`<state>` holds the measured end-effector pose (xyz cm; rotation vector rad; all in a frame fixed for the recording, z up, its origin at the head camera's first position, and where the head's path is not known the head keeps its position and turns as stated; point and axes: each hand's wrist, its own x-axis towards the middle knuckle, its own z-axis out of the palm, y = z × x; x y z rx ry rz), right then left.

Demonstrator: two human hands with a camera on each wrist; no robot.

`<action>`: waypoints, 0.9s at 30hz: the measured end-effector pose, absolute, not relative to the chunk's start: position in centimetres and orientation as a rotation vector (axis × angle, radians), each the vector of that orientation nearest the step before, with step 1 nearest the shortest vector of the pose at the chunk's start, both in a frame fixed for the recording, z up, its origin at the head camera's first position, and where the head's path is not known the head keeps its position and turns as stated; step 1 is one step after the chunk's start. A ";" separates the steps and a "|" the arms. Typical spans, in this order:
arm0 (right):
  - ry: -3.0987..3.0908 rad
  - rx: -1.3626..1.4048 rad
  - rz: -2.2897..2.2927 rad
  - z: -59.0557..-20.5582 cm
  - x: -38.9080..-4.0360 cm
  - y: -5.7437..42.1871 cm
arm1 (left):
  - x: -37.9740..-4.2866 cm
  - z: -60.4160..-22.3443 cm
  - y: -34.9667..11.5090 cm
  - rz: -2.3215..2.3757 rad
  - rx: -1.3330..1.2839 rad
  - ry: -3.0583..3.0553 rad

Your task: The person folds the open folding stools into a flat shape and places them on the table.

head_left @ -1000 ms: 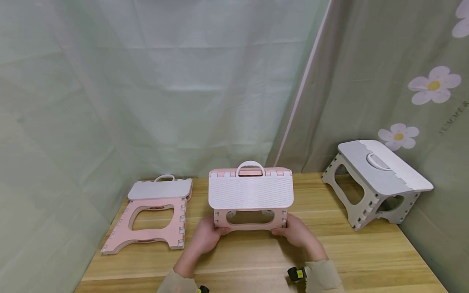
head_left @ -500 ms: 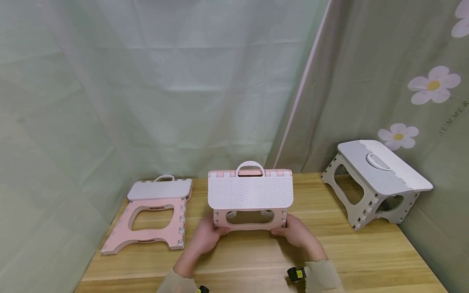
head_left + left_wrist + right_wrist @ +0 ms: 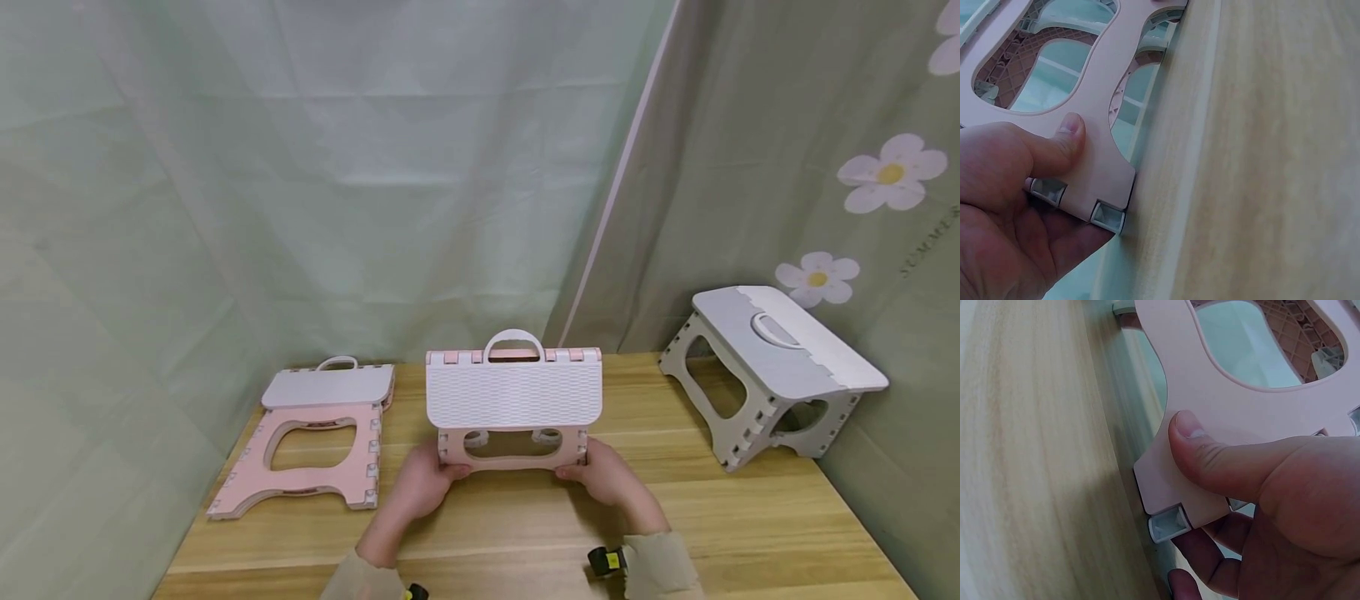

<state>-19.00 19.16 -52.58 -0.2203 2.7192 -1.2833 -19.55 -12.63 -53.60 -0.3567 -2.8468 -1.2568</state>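
At the middle of the table stands a pink and white folding stool [image 3: 513, 396], partly folded. Its white woven-textured seat panel faces me, with a white carry handle [image 3: 513, 335] upright above it. My left hand [image 3: 424, 481] grips the near leg panel at its lower left corner, thumb on the front face and fingers behind. At the lower right corner my right hand [image 3: 604, 474] holds the same panel in a mirrored way. In the left wrist view the pink leg panel [image 3: 1088, 150] has its foot close to the wood; brown ribbing shows through its opening.
A folded pink and white stool [image 3: 318, 475] lies at the left of the wooden table [image 3: 510, 542]. Toward the back right stands an unfolded grey and white stool [image 3: 787, 354]. Pale green curtains [image 3: 420, 167] hang along the back and sides, with flowers printed on the right one.
The pink strip along the stool's top edge has sunk a little and narrowed. White parts behind the leg opening show more fully. Both hands keep the same grip and place.
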 end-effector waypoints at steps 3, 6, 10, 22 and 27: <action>2.718 -0.220 -1.290 -52.6 -19.0 19.2 | -19.6 -53.5 -12.6 -1.271 -0.360 -2.841; 2.717 -0.212 -1.294 -52.6 -19.1 19.2 | -19.6 -53.5 -12.6 -1.286 -0.361 -2.839; 2.714 -0.210 -1.299 -52.6 -19.1 19.2 | -19.7 -53.6 -12.6 -1.297 -0.352 -2.845; 2.697 -0.154 -1.307 -52.7 -19.3 19.5 | -19.7 -53.8 -12.8 -1.343 -0.323 -2.829; 2.688 -0.156 -1.305 -52.8 -19.3 19.6 | -19.8 -53.7 -12.9 -1.353 -0.325 -2.824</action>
